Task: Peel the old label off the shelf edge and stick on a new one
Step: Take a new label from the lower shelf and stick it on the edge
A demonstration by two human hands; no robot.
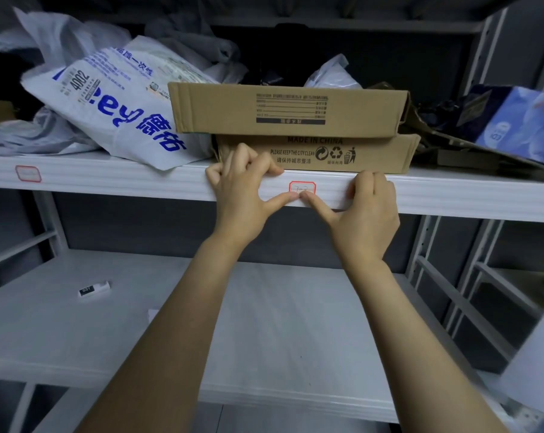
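White label (302,188) with red border and handwriting. It lies flat on the white shelf edge (139,179), mid-span.

The bare left forearm (177,307) and bare right forearm (398,323) reach up and forward, wrists straight, hands close together. The bare left grip (245,185) hooks its curled fingers over the top of the white metal shelf edge (139,179), thumb stretched right along its front. The bare right grip (367,210) mirrors it, thumb stretched left. The thumb tips touch.
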